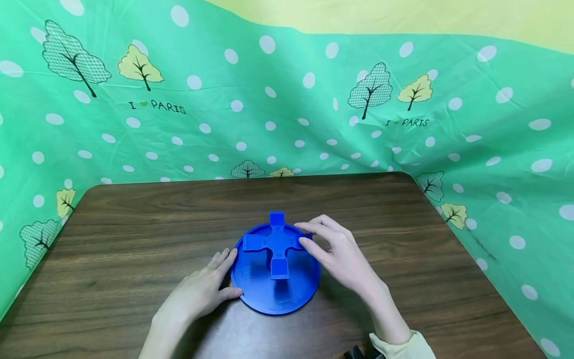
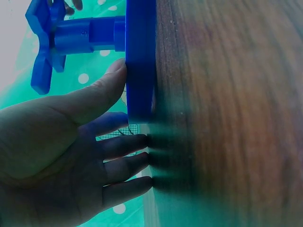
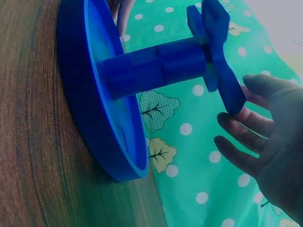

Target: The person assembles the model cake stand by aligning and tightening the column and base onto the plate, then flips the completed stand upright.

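A blue round base (image 1: 291,299) with a raised rim lies flat on the table. From its middle rises a thick blue post (image 2: 90,35), topped by a blue cross-shaped piece (image 1: 278,243) with flat, wide-ended arms. My left hand (image 1: 202,291) rests against the base's left rim, thumb and straight fingers spread along the edge; the lower fingertips reach the tabletop. With thumb and fingers, my right hand (image 1: 334,249) pinches the end of the cross's right arm. In the right wrist view, that arm end (image 3: 234,101) sits at the thumb and fingertips.
The dark wood-grain table (image 1: 134,224) has rounded far corners. A green dotted cloth (image 1: 287,99) with printed trees hangs behind it and along its sides. A black object (image 1: 356,353) shows at the bottom edge, beside the right sleeve (image 1: 403,346).
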A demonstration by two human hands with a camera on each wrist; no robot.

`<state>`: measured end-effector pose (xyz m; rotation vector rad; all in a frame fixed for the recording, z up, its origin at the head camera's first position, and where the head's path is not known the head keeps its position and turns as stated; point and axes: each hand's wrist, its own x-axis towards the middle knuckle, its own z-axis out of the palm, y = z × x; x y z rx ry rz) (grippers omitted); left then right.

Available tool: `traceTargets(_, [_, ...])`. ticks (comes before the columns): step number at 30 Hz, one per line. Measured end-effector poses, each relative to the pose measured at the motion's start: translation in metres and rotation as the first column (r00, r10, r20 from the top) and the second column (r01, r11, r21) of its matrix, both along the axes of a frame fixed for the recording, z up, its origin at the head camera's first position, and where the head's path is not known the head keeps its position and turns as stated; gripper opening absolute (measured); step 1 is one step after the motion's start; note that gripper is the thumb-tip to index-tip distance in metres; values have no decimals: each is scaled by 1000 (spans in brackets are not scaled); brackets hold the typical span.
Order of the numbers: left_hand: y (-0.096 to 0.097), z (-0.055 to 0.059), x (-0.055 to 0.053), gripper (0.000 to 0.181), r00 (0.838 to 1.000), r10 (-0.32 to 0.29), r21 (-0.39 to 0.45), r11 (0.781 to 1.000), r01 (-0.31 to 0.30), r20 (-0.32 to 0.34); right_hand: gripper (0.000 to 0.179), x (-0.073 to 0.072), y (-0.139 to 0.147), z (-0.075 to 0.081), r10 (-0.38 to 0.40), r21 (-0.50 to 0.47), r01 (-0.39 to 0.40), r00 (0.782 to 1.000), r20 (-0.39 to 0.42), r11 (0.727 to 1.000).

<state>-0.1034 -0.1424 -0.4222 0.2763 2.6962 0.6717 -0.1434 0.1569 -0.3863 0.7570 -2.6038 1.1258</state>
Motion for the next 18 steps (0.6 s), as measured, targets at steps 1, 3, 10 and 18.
traceTargets(1, [0,0,0,86,1000,0,0,1000,0,1,30,0,0,0,4,-1,-4,1000,6,1000])
traceTargets(3, [0,1,0,86,1000,-3,0,1000,3,4,29,1,0,0,14,0,-14,1000,18,1000])
traceTargets(10, [1,1,0,87,1000,-7,0,1000,7,0,20,3,-2,1,18,4,-18,1000,25,1000])
traceTargets(18, [-1,0,2,87,1000,-8,3,1000,8,-29,17,2,-2,1,-3,-35,1,999,-41,999])
